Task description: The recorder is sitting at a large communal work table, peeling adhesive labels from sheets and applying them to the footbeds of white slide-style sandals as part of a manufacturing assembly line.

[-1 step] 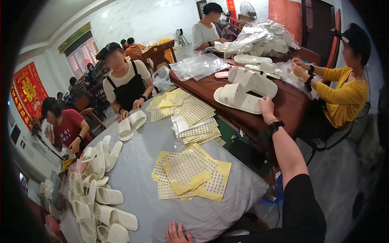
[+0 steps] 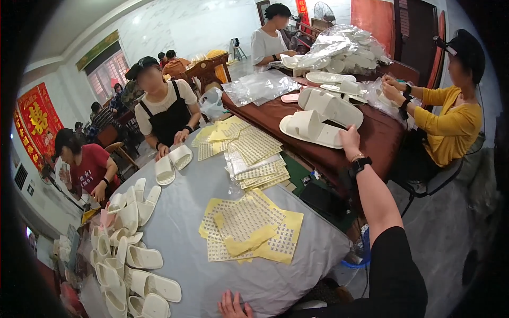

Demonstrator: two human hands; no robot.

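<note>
At the right, my right hand [image 2: 350,142] reaches across to the brown-covered table and is closed on the heel end of a white slipper [image 2: 303,127]. That slipper lies beside a second white slipper [image 2: 344,110], just behind it, with more pale slippers further back. Near the lower edge, my left hand [image 2: 233,306] rests on the grey table cover [image 2: 201,275], fingers stretched out and holding nothing. Ahead of it lie overlapping yellow-edged sheets of small printed stickers [image 2: 246,225].
White slippers [image 2: 144,258] crowd the left side of the grey table. More sticker sheets [image 2: 258,143] lie along its far right edge. Clear plastic bags [image 2: 260,87] and a bagged slipper heap [image 2: 344,50] cover the brown table's back. Co-workers sit around both tables; one touches two slippers [image 2: 181,157].
</note>
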